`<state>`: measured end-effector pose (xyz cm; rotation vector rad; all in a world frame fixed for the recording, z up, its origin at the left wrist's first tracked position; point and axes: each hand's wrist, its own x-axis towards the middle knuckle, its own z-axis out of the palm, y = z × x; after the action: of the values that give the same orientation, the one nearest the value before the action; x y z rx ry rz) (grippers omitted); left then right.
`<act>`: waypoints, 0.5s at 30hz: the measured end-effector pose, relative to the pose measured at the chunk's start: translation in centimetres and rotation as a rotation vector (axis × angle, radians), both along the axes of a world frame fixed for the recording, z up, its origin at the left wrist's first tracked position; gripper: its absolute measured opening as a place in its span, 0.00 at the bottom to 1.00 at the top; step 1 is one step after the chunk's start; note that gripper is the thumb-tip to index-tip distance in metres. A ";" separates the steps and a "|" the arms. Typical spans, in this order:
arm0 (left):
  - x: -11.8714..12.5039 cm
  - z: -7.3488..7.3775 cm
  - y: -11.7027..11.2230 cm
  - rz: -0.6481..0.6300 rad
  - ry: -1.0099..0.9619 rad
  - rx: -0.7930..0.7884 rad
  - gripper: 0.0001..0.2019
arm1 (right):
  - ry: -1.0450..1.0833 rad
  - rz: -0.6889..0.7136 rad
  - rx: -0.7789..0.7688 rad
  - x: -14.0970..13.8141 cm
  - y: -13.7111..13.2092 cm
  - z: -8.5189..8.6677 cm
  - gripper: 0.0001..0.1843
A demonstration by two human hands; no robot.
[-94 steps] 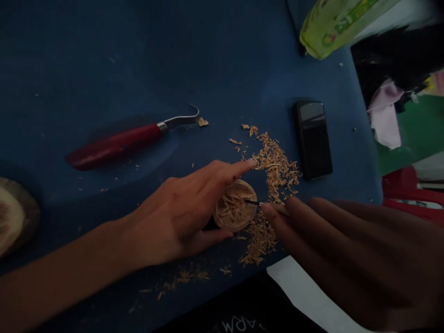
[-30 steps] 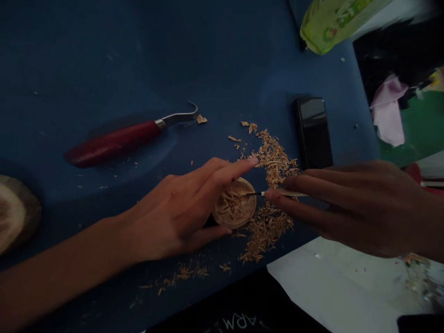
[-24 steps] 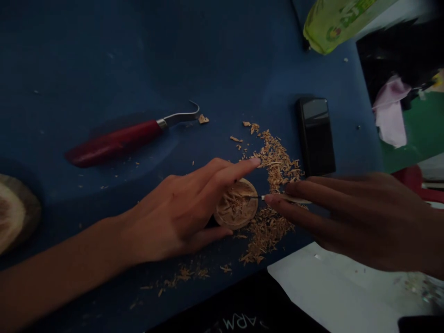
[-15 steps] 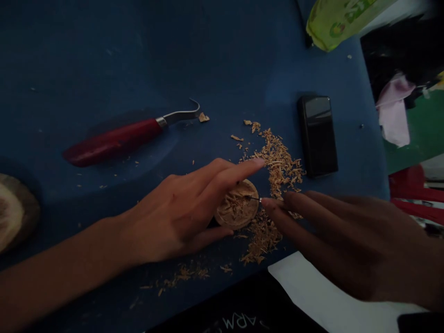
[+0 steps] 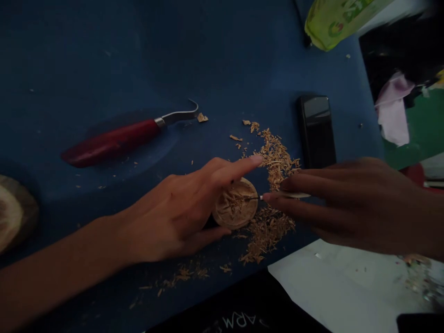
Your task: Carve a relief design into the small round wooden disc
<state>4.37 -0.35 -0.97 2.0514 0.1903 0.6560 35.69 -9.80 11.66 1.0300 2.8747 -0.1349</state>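
Observation:
On the blue tabletop lies a round wood disc (image 5: 239,210) with a carved, hollowed face and loose shavings in it. My left hand (image 5: 187,208) steadies it from the left, thumb at the near edge and fingers over the far edge, index finger stretched out. Between the fingers of my right hand (image 5: 347,203) is a small carving tool (image 5: 294,194) with a pale handle and a thin dark metal tip. Its tip touches the disc's face near the right side. Part of the handle is hidden by the fingers.
Wood shavings (image 5: 274,155) lie around the disc. A red-handled hook knife (image 5: 114,141) rests to the left. Beyond my right hand is a black glossy box-like object (image 5: 316,129), with a green-yellow bag (image 5: 340,23) farther off. A cut log piece (image 5: 17,212) sits at far left; white paper (image 5: 333,282) is near me.
My right hand has swung away from me, turning the carving tool so its handle angles differently, while the tip stays on the disc. My left hand and the disc stay nearly still.

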 end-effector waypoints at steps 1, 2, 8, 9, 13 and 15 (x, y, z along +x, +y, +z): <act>0.0 -0.1 0.0 -0.013 -0.005 -0.021 0.50 | -0.012 0.004 0.039 -0.4 -0.4 0.1 0.13; 0.0 -0.1 0.0 -0.026 -0.004 -0.041 0.51 | -0.017 -0.002 0.066 -0.7 -0.9 0.1 0.13; 0.2 -0.5 -0.1 -0.029 -0.005 -0.083 0.53 | -0.055 -0.119 0.087 -1.7 -2.7 -0.6 0.12; 0.2 -0.6 -0.1 -0.015 -0.009 -0.086 0.53 | -0.048 -0.135 0.092 -1.8 -3.0 -0.6 0.12; 0.1 -0.6 0.0 -0.015 0.007 -0.098 0.52 | -0.055 -0.149 0.111 -2.0 -3.5 -0.5 0.10; 0.1 -0.4 0.2 -0.029 0.002 -0.093 0.51 | -0.076 -0.137 0.120 -2.0 -3.5 -0.7 0.10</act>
<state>4.44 -0.17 -1.38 1.9626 0.1883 0.6161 33.67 -13.32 11.00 1.2258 2.7720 0.0679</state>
